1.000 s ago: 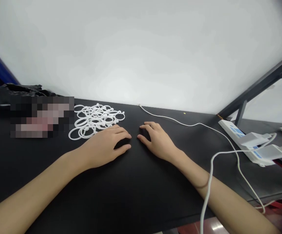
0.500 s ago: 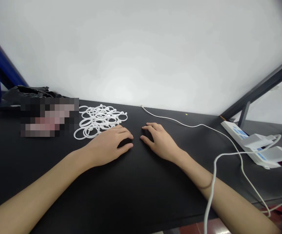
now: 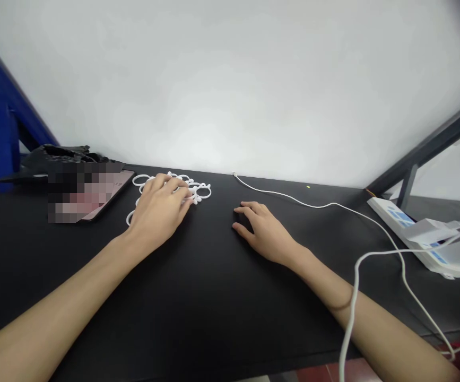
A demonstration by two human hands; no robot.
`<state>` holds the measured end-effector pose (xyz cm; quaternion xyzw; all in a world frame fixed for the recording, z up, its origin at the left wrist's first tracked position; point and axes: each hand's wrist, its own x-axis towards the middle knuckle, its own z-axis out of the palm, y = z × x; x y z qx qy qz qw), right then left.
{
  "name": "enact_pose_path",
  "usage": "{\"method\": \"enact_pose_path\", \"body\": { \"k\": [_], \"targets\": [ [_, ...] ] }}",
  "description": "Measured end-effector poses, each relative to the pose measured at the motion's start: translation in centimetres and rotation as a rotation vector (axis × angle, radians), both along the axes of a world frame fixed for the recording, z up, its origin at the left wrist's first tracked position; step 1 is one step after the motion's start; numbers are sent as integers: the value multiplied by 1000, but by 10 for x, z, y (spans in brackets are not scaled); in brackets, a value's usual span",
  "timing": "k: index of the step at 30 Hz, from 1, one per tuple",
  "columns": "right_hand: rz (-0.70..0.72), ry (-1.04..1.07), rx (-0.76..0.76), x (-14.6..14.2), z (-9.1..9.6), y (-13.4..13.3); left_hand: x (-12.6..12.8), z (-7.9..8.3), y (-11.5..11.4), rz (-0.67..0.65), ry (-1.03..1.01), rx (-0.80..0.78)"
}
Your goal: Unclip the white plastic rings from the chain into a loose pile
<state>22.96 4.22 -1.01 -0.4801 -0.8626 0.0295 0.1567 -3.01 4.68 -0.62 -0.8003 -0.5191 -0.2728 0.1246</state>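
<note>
So the left hand (image 3: 158, 208) was lying palm-down on the pile of thin white plastic rings (image 3: 198, 190), fingers spread loosely over them, not gripping any as far as I could tell. That pile sat near the back of the black desk (image 3: 198, 307). The right hand (image 3: 262, 229) rested flat and relaxed on the desk, holding nothing. A white cable (image 3: 293, 198) ran just behind it.

Looks like plain workbench station, workshop or small assembly room. Black table (image 3: 214, 318) pushed against bare white wall (image 3: 230, 79). Blue metal frame (image 3: 2, 127) at left, dark steel strut (image 3: 424, 151) at right. White power strip (image 3: 421, 236) with chargers plugged in, white cable (image 3: 313, 204) trailing across tabletop. Heap of white plastic rings (image 3: 198, 191) lying loose.
</note>
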Motion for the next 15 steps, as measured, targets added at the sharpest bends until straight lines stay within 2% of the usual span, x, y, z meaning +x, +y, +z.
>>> {"method": "enact_pose_path", "body": {
  "k": [2,4,6,8,11,15],
  "targets": [
    [20,32,-11,-1,0,-1,7,5,-6,-66,-83,29],
    [42,121,-27,-4,1,-4,15,8,-13,-196,-171,-14],
    [78,263,-62,-8,2,-9,24,8,-20,-322,-244,-152],
    [134,383,-120,-13,5,-14,30,4,-25,-385,-292,-306],
    [155,438,-165,-20,9,-20,35,0,-28,-388,-305,-462],
    [100,588,-327,-22,12,-21,34,5,-27,-340,-343,-552]
  ]
}}
